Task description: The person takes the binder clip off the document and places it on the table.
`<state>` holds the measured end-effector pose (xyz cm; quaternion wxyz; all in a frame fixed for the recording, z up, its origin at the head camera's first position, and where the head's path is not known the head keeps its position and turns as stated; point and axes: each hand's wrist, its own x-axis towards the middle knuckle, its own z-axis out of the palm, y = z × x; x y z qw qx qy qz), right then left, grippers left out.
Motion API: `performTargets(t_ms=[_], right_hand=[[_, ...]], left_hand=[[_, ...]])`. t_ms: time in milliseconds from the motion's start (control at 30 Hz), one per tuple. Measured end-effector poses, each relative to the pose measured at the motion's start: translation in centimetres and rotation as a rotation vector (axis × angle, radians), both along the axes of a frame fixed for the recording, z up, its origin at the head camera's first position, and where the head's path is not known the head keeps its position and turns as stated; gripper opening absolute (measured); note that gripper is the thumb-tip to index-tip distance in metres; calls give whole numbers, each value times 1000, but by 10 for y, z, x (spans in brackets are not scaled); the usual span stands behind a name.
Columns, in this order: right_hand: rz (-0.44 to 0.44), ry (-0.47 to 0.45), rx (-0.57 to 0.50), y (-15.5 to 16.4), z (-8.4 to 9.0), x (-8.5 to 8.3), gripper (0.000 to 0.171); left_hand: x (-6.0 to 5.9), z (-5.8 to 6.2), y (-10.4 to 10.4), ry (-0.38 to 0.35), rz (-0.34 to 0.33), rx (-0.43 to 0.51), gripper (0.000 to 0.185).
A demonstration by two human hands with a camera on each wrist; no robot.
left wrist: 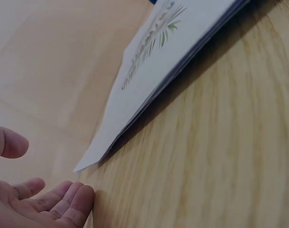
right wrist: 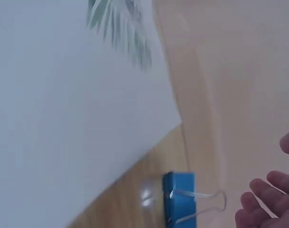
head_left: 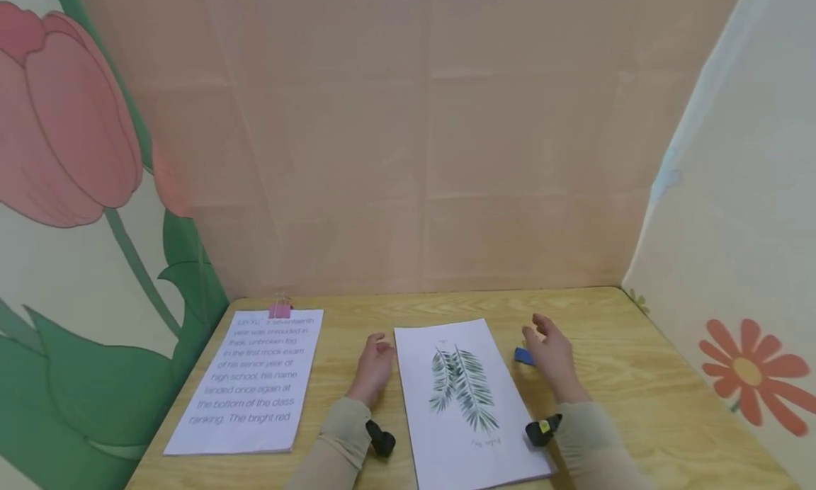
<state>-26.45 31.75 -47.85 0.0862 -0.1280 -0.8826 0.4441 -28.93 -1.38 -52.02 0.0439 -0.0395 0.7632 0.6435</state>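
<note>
Wood table [head_left: 637, 377], pink backdrop. Leaf sheets [head_left: 468, 398] at centre, near front edge. Blue clip [head_left: 524, 356] just beside their right edge. Right hand [head_left: 551, 355] over clip, fingers loose, holding nothing; left hand [head_left: 375, 366] open at sheets' left edge. Tip: square sheets w/ left hand, pinch clip by wire handles.

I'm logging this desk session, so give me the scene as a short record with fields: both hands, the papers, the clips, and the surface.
left hand: open, resting on the table just left of the leaf-print stack, holding nothing
right hand: open, fingers relaxed, beside the blue binder clip, not gripping it
leaf-print stack: several sheets, unclipped, lying flat between the hands
blue binder clip: on the table, right of the stack's far corner
text sheets: at left, held at the top by a pink binder clip
table: light wood
</note>
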Motion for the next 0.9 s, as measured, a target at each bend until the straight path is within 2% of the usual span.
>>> performTargets(t_ms=[133, 233, 433, 567, 733, 900], right_hand=[[23, 125, 38, -18, 7, -2, 51], [45, 173, 64, -31, 9, -4, 47], [98, 152, 81, -54, 4, -8, 48], [138, 149, 78, -64, -2, -9, 48], [170, 125, 70, -79, -9, -10, 46], [238, 72, 37, -98, -11, -12, 49]], left_hand=[[0, 0, -6, 5, 12, 4, 48], [-1, -1, -10, 6, 25, 14, 48], [2, 0, -19, 6, 46, 49, 49], [4, -1, -24, 34, 65, 38, 47], [5, 0, -31, 69, 83, -9, 47], [8, 5, -41, 82, 83, -104, 58]])
